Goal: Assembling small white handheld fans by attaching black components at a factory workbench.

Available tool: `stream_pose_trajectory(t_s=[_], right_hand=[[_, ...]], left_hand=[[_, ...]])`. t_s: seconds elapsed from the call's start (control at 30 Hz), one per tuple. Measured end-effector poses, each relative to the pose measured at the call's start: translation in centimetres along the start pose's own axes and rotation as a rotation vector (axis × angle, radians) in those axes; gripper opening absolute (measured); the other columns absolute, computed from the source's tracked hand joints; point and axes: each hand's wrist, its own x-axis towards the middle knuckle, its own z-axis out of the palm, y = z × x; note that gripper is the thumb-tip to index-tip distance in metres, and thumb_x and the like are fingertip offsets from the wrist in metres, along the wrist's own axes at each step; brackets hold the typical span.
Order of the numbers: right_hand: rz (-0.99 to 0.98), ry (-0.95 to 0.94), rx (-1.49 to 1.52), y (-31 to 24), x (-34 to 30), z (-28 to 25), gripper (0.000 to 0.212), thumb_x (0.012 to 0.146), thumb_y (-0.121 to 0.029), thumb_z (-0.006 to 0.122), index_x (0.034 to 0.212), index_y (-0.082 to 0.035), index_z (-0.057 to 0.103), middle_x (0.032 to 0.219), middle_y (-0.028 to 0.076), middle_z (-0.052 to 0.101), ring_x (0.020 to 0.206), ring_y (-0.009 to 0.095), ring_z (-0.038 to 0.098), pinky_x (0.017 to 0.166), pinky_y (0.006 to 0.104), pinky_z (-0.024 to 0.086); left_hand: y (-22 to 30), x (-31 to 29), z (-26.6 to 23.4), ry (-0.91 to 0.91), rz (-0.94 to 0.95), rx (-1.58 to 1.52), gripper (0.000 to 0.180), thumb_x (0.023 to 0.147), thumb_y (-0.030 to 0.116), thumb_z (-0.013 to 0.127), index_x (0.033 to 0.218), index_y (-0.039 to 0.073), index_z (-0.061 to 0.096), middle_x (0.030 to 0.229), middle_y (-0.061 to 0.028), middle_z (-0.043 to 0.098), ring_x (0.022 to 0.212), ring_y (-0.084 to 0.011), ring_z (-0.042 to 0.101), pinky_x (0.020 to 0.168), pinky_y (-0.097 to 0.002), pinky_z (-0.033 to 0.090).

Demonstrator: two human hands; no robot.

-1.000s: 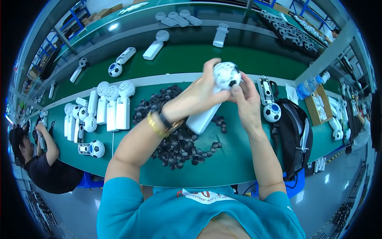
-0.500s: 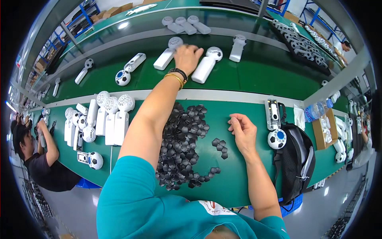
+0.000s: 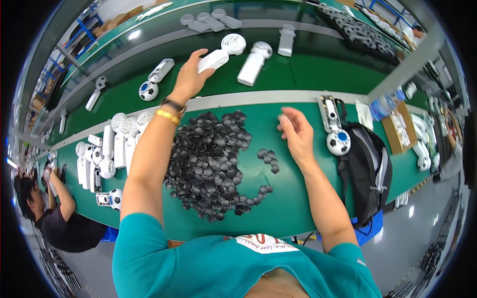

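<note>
My left hand reaches over the green belt and grips the handle of a white ball-headed handheld unit, thumb on one side and fingers on the other. The unit's round head is an openwork white lattice pointing away from me. My right hand hovers over the right part of the green table, fingers loosely curved and apart, with nothing in it. Between my arms lies a large heap of black pentagonal pieces. A few loose black pieces lie closer to my right hand.
Several white ball-headed units stand grouped left of my left arm. Another unit lies on the belt. At right are a black backpack, a soccer-ball unit, a water bottle and a cardboard box. A person works at left.
My left hand has drawn back toward me and left, now with the white unit's handle in its grip. The view has shifted; my right hand stays over the table.
</note>
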Motion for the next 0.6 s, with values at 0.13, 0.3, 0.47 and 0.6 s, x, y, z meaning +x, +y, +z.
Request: stream_pose_trajectory(t_s=[0.13,0.3,0.47,0.6], right_hand=[[-0.176,0.016,0.25,-1.3,-0.2,0.1,0.053,0.092,-0.017,0.061,0.139,-0.004,0.04,0.122,0.012,0.055,0.099,0.018,0.061,0.064,0.0245,0.051],[-0.028,-0.272,0.251,-6.1,-2.5,0.4,0.056,0.088,-0.014,0.063,0.138,-0.004,0.04,0.122,0.014,0.054,0.101,0.019,0.061,0.064,0.0267,0.054],[-0.14,-0.103,0.158,-8.1,-5.8,2.1,0.061,0.081,-0.009,0.07,0.135,-0.005,0.042,0.124,0.013,0.053,0.103,0.02,0.061,0.071,0.0284,0.056],[-0.619,-0.074,-0.248,-6.7,-8.4,4.5,0.061,0.079,-0.01,0.074,0.133,-0.005,0.046,0.123,0.012,0.055,0.104,0.021,0.061,0.079,0.0289,0.055]], left_hand=[[7.7,-6.0,-3.3,-0.122,0.29,-0.021,0.055,0.08,0.01,0.07,0.131,0.01,0.048,0.118,-0.0184,0.06,0.109,-0.0368,0.055,0.092,-0.0422,0.045],[10.2,-10.2,-5.9,-0.12,0.666,0.128,0.056,0.083,0.016,0.07,0.132,0.004,0.045,0.123,-0.0177,0.057,0.113,-0.0341,0.053,0.096,-0.0399,0.044],[10.9,-16.4,-4.2,0.075,-0.213,-0.799,0.054,0.095,0.027,0.061,0.137,0.003,0.039,0.127,-0.0159,0.055,0.113,-0.0258,0.055,0.099,-0.0397,0.044],[14.0,-21.6,-1.1,-0.257,-0.398,-1.436,0.057,0.099,0.033,0.053,0.142,0.004,0.03,0.127,-0.0152,0.054,0.114,-0.0209,0.055,0.099,-0.0408,0.046]])
